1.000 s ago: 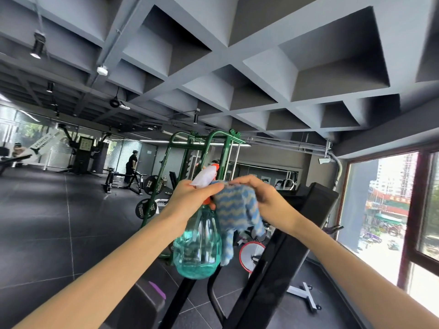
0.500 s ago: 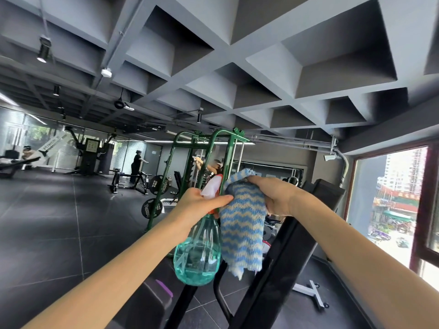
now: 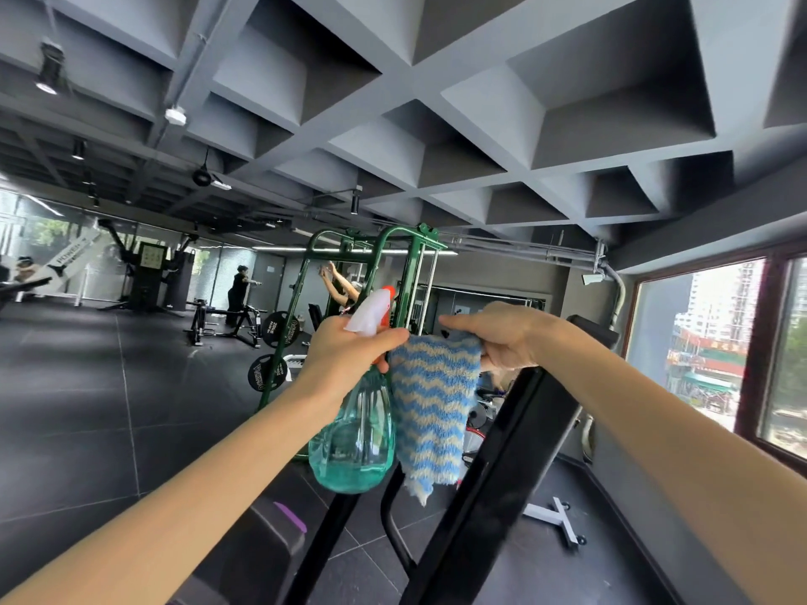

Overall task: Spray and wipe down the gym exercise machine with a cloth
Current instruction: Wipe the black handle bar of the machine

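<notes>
Grey coffered ceiling (image 3: 436, 124) spans a gym, with dark tiled floor (image 3: 87, 408) lying wide and open to the left and one window (image 3: 707, 342) closing the right side near the machine. One black exercise machine (image 3: 502, 473) rises as a slanted frame from the bottom edge up to the right hand. Behind it stands one green rack (image 3: 384, 255), and one person in dark clothes (image 3: 238, 290) stands well apart across the floor.

Two bare arms reach forward. One teal spray bottle (image 3: 353, 438) hangs upright in the left hand (image 3: 345, 355), whose fingers (image 3: 384, 364) are curled round its neck below the white and orange head. One blue-and-cream zigzag cloth (image 3: 430, 412) hangs just beside the bottle, touching it, in front of the machine frame. The right hand (image 3: 502, 338) pinches the cloth's top edge, with the forefinger stretched straight toward the bottle.

Compared with half a second ago, the cloth has opened out flatter and wider, the right hand no longer bunches over its top, and the bottle stays in the same grip.
</notes>
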{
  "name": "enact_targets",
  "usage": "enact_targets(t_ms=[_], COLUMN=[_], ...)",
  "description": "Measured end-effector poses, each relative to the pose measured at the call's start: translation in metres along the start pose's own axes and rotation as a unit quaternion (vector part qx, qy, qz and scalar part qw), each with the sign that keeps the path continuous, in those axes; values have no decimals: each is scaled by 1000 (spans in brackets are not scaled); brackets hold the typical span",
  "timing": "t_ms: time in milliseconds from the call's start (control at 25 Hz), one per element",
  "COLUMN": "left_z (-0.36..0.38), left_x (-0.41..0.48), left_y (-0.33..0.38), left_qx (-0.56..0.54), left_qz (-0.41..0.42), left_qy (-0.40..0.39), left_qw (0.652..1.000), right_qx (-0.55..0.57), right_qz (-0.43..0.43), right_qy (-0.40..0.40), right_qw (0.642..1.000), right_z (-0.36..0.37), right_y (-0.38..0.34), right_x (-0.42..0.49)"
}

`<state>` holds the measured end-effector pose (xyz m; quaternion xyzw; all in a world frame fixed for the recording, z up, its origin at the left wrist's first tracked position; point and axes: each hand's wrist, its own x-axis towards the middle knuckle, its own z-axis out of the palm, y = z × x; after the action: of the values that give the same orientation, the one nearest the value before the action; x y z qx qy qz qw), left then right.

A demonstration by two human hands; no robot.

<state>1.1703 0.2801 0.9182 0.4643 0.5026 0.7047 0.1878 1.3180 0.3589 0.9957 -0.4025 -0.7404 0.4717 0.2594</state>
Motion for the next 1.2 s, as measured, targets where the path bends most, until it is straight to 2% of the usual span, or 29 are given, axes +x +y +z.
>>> enact_targets(t_ms=[80, 120, 200, 280, 360, 480, 520, 560, 640, 680, 760, 840, 880, 920, 1000, 1040, 1120, 1200], left_z=[3, 5, 8, 10, 12, 15, 15, 14, 11, 10, 8, 5, 3, 1, -4, -6, -5, -1], left_x=[3, 4, 5, 7, 10, 8, 8, 8, 10, 11, 13, 15, 17, 18, 19, 19, 19, 18], left_y=[1, 2, 3, 3, 2, 2, 1, 0, -3, -5, -9, -12, -13, -15, -18, -18, -18, -14], left_qx=[-7, -9, -9, -5, 1, 12, 10, 5, 4, 7, 19, 23, 24, 23, 21, 22, 37, 65], left_qz=[8, 11, 17, 18, 18, 28, 35, 38, 36, 30, 13, -2, -7, -13, -23, -27, -33, -33], left_qy=[2, 2, 4, 11, 17, -16, -32, -44, -45, -40, -31, -25, -22, -18, -14, -14, -19, -36], left_qw=[1000, 1000, 1000, 1000, 1000, 999, 999, 998, 998, 999, 999, 999, 999, 999, 999, 999, 999, 997], right_qx=[-41, -59, -100, -176, -232, -264, -301, -377, -553, -592, -608, -565, -562, -580, -606, -628, -699, -741], right_qz=[-6, -6, 2, 2, -7, -40, -48, -51, -47, -52, -63, -107, -139, -169, -199, -186, -167, -185], right_qy=[13, -14, -138, -211, -188, -63, -22, 25, 144, 186, 233, 299, 319, 307, 201, 155, 133, 128], right_qw=[999, 998, 985, 961, 954, 962, 952, 924, 819, 782, 757, 761, 750, 735, 744, 740, 683, 632], right_z=[-1, -1, -1, -5, -10, -16, -18, -21, -25, -29, -36, -35, -32, -28, -23, -20, -17, -2], right_y=[-5, -7, -10, -9, -6, -5, -8, -11, -14, -10, 3, 19, 26, 33, 41, 42, 36, 33], right_x=[-4, -5, -10, -12, -9, 0, 1, 1, 4, 11, 31, 46, 49, 51, 51, 51, 53, 58])
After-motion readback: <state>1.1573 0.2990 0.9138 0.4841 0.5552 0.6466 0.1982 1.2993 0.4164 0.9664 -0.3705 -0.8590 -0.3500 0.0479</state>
